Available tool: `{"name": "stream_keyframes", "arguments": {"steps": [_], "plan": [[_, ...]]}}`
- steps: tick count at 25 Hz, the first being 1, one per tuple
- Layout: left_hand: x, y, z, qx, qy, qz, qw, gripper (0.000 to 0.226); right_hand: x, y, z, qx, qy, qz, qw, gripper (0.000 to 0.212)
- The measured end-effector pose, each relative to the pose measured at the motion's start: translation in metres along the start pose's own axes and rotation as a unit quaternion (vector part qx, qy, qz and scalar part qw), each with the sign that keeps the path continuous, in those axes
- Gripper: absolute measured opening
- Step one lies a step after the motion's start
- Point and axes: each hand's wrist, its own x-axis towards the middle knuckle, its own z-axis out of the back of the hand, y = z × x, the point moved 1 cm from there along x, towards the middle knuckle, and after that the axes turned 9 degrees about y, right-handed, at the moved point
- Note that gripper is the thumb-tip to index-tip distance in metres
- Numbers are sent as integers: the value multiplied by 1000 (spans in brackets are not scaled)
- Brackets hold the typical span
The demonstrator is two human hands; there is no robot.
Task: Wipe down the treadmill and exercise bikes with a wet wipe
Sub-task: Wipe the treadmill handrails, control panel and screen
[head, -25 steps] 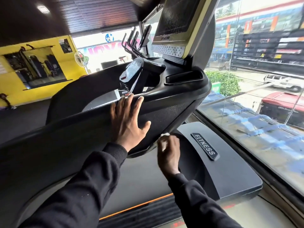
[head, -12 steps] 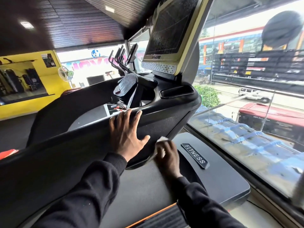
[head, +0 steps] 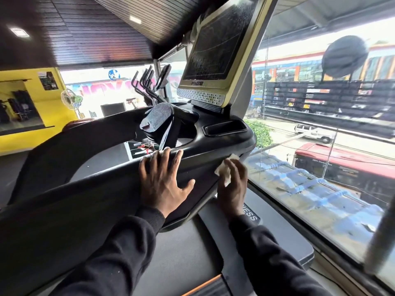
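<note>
The left hand (head: 164, 180) lies flat on the front face of the treadmill console (head: 213, 146), fingers spread and straight with the tips hooked just over its upper edge; this looks like a brace, steadying the person as they lean in. The right hand (head: 233, 184) presses a crumpled white wet wipe (head: 223, 169) against the console's lower right corner, the fingers curled over the wipe so it stays bunched under them while rubbing the curved plastic. The wipe sits just below the small tray recess (head: 224, 127) and well under the dusty display screen (head: 215, 41), which still looks speckled, so I judge only the console's lower shell is in hand. The motor cover (head: 284, 236) lies below the right wrist.
</note>
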Motion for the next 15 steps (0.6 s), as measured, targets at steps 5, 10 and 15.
{"name": "stream_keyframes", "arguments": {"steps": [5, 10, 15], "plan": [[0, -1, 0, -4, -3, -3, 1000, 81, -36, 14, -15, -28, 93, 71, 993, 32], [-1, -1, 1, -13, -5, 0, 1000, 81, 7, 5, -4, -20, -21, -71, 997, 42], [-1, 2, 3, -28, 1, -14, 1000, 82, -46, 28, -23, -40, 118, 81, 989, 36]]}}
